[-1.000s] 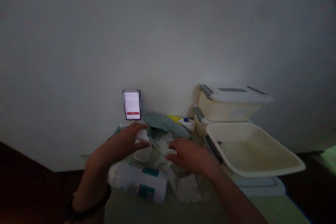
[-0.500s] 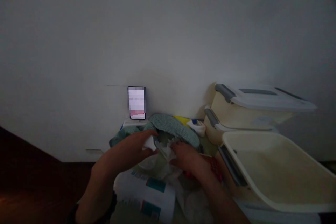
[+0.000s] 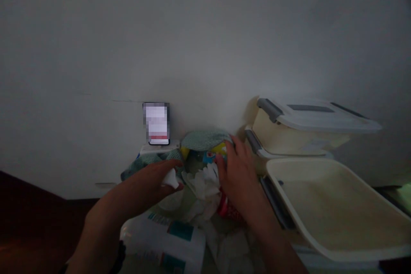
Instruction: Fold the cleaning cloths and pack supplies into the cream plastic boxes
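My left hand (image 3: 160,175) is closed around a small white piece (image 3: 171,178), perhaps tissue or paper. Its fingers curl over the top of it. Further right, my right hand (image 3: 239,169) has its fingertips on the right end of a green knitted cloth (image 3: 205,139), which is lifted at that side. Yellow and blue packaging (image 3: 210,156) shows beneath the cloth. Between my hands lies a heap of crumpled white tissue-like pieces (image 3: 205,182). Beside my right wrist is a red item (image 3: 227,209), partly covered by the arm.
A phone (image 3: 158,124) with a lit screen leans against the wall. In front lies a white package with teal patches (image 3: 163,239). On the right stand an open cream bin (image 3: 340,205) and a lidded cream box (image 3: 298,137) with grey clips.
My right hand has moved from the white pieces up to the cloth's right end, raising it and uncovering the packaging. My left hand still holds the white piece. The view has shifted slightly.
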Motion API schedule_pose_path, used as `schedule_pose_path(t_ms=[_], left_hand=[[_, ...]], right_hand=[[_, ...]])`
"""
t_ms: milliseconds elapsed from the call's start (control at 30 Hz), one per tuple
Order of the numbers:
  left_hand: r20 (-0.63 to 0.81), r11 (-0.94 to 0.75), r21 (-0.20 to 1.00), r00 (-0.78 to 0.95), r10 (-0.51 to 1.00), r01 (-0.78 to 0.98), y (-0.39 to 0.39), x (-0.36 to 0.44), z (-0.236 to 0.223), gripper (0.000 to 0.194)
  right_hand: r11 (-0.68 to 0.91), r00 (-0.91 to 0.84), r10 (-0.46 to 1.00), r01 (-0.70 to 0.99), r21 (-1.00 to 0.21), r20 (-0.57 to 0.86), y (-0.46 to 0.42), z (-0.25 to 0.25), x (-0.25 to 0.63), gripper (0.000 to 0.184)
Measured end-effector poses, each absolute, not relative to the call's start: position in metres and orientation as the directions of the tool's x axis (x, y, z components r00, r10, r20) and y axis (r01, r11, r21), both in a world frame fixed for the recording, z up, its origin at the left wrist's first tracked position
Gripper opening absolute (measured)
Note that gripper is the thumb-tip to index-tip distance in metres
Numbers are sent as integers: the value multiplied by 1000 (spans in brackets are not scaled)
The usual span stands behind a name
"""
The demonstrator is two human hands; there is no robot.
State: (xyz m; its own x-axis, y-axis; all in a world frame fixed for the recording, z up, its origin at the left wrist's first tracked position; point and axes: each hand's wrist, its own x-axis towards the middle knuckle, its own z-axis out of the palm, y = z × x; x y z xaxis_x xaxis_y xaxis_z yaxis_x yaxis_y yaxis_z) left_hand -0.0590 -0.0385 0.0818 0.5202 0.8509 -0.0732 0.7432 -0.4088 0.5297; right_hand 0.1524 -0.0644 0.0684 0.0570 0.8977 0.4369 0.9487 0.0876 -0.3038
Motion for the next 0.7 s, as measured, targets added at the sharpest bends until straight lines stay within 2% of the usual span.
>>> schedule_pose_path(t_ms=[67, 167, 333, 567, 700], left_hand=[[-108, -384, 522, 505, 856, 762, -39, -57, 85, 42], [-147, -361, 501, 488, 860, 786, -40, -54, 88, 44], [-137, -379, 480, 494, 858, 791, -39, -58, 84, 50], [-163, -358, 446, 467, 869, 821, -40, -56, 86, 50], [-193, -352, 420, 461, 866, 836, -40, -54, 89, 49]], right_hand=[[156, 108, 764, 926, -345, 637, -74, 88, 159, 40], [195, 170, 653, 904, -381, 738, -87, 109, 169, 39], [234, 241, 580, 866, -443, 778, -103, 121, 176, 36], [215, 239, 542, 887, -408, 805, -120, 131, 175, 48], [229, 289, 446, 878, -420, 847, -125, 133, 173, 55]])
